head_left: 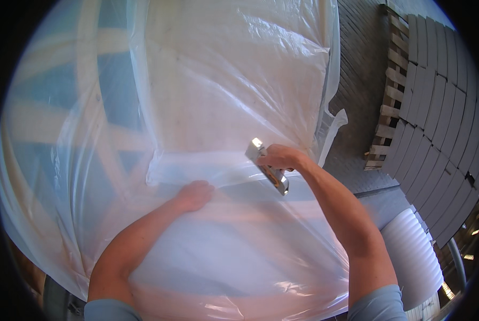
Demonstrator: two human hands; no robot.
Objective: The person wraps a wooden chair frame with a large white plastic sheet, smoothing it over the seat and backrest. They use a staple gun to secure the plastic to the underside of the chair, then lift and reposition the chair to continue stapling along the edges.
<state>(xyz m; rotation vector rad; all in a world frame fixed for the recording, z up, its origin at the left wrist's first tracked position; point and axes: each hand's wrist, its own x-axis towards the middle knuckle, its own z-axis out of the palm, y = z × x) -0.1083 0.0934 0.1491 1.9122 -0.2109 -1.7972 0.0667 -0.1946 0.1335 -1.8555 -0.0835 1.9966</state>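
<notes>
Right hand (282, 157) clenched around stapler (267, 167)

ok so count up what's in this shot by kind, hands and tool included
hands: 2, the left hand flat on the plastic and the right hand gripping the tool
metal hand tool: 1
clear plastic sheet over the wrapped load: 1
wooden pallet stacked with grey slabs: 1
white corrugated sheet: 1
total: 6

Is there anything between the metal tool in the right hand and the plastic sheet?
Nothing visible. The right hand holds the metal tool directly against the plastic sheet; the left hand presses the sheet nearby.
</notes>
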